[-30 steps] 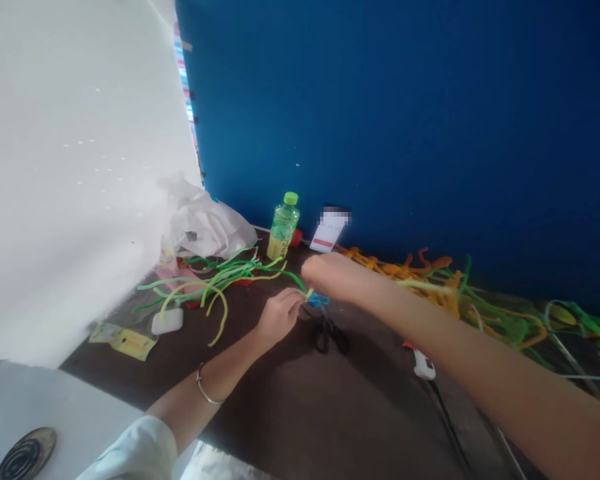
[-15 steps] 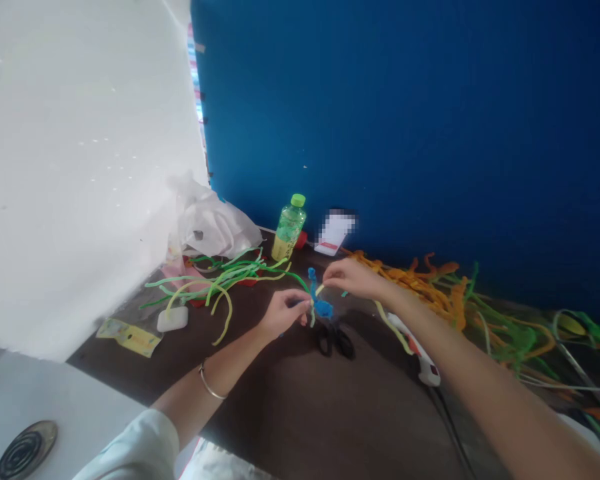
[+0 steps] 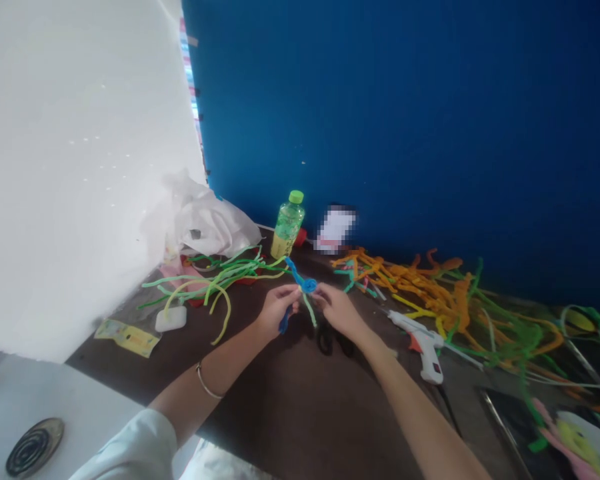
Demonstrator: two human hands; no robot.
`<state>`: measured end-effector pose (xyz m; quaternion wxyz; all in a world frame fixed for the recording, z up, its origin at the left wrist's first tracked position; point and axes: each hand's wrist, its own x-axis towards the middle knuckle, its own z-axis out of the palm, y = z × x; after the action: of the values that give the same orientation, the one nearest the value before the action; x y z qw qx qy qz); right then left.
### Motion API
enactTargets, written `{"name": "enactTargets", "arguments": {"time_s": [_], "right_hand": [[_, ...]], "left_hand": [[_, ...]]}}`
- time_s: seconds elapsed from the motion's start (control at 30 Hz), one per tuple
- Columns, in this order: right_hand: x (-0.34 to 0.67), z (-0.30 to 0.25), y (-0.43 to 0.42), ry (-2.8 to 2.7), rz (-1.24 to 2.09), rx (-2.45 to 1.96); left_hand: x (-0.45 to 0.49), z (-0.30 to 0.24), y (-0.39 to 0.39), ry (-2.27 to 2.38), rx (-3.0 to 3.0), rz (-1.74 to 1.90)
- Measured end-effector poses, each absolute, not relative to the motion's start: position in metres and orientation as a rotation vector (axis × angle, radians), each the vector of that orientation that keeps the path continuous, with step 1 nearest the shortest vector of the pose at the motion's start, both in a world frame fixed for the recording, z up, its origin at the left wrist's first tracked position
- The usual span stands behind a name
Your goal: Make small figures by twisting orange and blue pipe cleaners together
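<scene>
Both hands meet over the dark table around a blue pipe cleaner figure [image 3: 309,285], which has a coiled round part and a strip rising to the upper left. My left hand [image 3: 279,309] pinches it from the left, and a dark blue end pokes out below those fingers. From the right, my right hand [image 3: 337,309] has its fingers closed on the coil's edge. A pale green pipe cleaner [image 3: 310,312] hangs down between the hands. Just beneath my right hand lie black-handled scissors [image 3: 324,341], partly covered.
Green pipe cleaners [image 3: 230,273] lie to the left near a white case [image 3: 171,319]. Behind stand a green-capped bottle [image 3: 287,227] and a phone [image 3: 335,230]. At right are a white glue gun [image 3: 423,340] with its cord and a heap of orange pipe cleaners [image 3: 410,283].
My right hand has come down and inward from above the blue figure to its right side. The figure has turned, its strip now leaning left. The glue gun is now uncovered by my right arm.
</scene>
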<state>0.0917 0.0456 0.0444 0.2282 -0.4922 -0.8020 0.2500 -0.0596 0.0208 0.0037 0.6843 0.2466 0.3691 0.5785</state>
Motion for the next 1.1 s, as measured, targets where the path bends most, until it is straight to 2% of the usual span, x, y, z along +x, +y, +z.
{"name": "enactTargets", "arguments": {"time_s": [0.3, 0.57, 0.83, 0.93, 1.1], "right_hand": [[0.076, 0.026, 0.026, -1.900, 0.814, -1.270], [0.086, 0.024, 0.028, -1.948, 0.472, -1.376], [0.103, 0.040, 0.025, -2.085, 0.604, -1.320], [0.102, 0.046, 0.023, -2.171, 0.582, -1.334], [0.094, 0.049, 0.021, -2.117, 0.320, -1.486]], "left_hand": [[-0.056, 0.000, 0.021, 0.973, 0.625, 1.437], [-0.053, 0.003, 0.020, 0.854, 0.679, 1.429], [-0.063, 0.006, 0.021, 0.637, 0.712, 1.006], [-0.061, 0.004, 0.019, 0.682, 0.742, 1.051], [-0.056, -0.003, 0.021, 0.791, 0.771, 1.204]]}}
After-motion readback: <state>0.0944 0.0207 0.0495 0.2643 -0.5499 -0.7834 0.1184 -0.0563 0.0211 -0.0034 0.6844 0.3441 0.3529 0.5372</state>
